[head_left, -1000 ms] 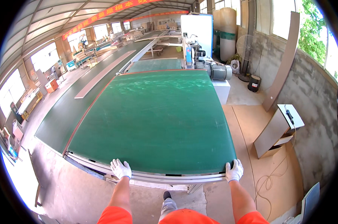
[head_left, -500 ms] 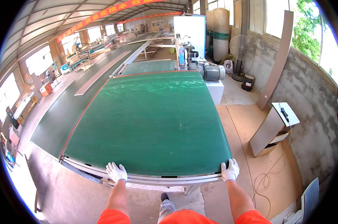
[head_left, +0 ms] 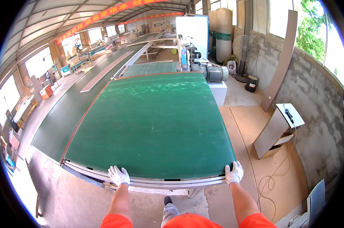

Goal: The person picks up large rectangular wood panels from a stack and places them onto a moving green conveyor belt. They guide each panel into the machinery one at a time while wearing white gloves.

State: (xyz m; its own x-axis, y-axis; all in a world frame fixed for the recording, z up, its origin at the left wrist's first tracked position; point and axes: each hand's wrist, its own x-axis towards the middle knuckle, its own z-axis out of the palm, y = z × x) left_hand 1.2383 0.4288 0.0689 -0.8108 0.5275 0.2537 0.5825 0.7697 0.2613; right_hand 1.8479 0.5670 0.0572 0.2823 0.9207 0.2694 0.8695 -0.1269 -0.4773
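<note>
A large green board (head_left: pixel 153 121) lies flat on a metal conveyor table (head_left: pixel 149 183) in front of me. My left hand (head_left: pixel 119 175), in a white glove, rests with fingers spread on the board's near edge toward the left corner. At the near right corner, my right hand (head_left: pixel 234 172), also gloved, curls its fingers around the board's edge. Both forearms come up from the lower edge of the picture, with orange sleeves.
A longer dark green conveyor (head_left: pixel 65 117) runs along the left. A machine with a grey motor (head_left: pixel 215 73) stands at the far end. A small cabinet (head_left: pixel 278 131), a leaning board (head_left: pixel 282 57) and a concrete wall (head_left: pixel 312 110) are on the right.
The green board's near edge sits slightly farther from me in the picture, and both hands have stayed on that edge. The view has shifted a little to the left and forward.
</note>
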